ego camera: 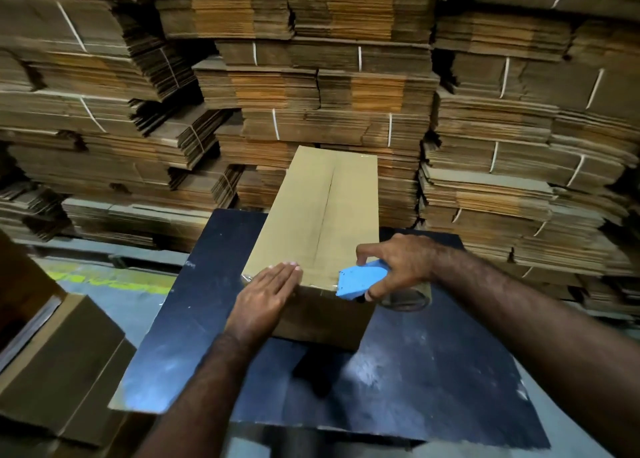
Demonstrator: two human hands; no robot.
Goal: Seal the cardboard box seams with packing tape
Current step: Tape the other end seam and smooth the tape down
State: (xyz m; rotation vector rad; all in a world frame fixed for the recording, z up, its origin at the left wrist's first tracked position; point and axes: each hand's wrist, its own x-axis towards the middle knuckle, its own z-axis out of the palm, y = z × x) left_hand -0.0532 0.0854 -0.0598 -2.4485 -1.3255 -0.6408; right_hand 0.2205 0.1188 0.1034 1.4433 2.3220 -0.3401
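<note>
Tape roll [410,296]: clear, mostly hidden beneath the right hand [398,263].
Box near corner [304,298]: covered under the left hand's [266,295] palm.
Both forearms: cut off by the edge.

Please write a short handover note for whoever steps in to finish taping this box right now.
Left hand: open, flat on the near end of the cardboard box.
Right hand: grip closed on the blue tape dispenser, at the box's near edge by the centre seam.
Box lies lengthwise on the dark table, flaps closed.
Done: tape appears to run along the centre seam, though glare makes this uncertain.
Left: cut the tape, press it down, check the end seams.
</note>
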